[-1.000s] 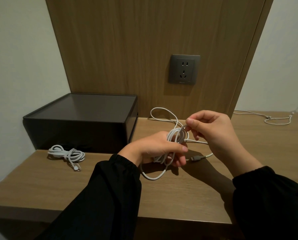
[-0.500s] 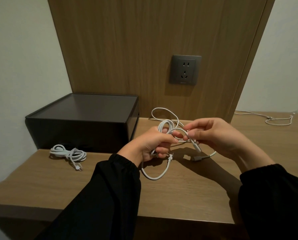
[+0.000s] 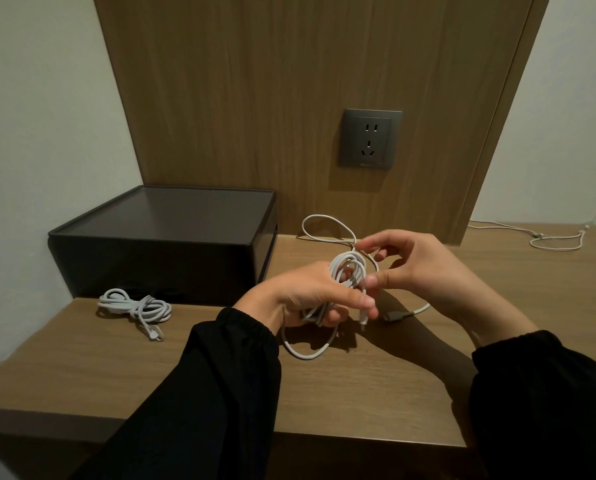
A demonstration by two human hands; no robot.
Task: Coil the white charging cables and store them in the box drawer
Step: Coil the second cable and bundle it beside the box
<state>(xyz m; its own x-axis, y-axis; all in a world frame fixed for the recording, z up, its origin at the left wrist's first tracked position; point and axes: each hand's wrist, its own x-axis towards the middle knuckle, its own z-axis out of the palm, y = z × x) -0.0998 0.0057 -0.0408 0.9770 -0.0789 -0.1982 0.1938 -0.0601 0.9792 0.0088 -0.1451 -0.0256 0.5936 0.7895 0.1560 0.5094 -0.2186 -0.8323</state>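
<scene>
A white cable (image 3: 348, 271), wound into several loops, is held just above the bench (image 3: 358, 393). The left grip (image 3: 310, 292) is curled round the lower part of the loops. The right grip (image 3: 417, 268), just beside it, pinches a strand at the top of the loops. A loose tail with a dark plug (image 3: 393, 317) trails below the right grip. Well left of the left grip, a finished coil (image 3: 133, 306) lies in front of a dark box (image 3: 158, 251), whose drawer looks closed. Far beyond the right grip lies another cable (image 3: 552, 239), uncoiled. If the left grip slackens during wrapping, the springy loops could spill open. The trailing plug might also snag.
</scene>
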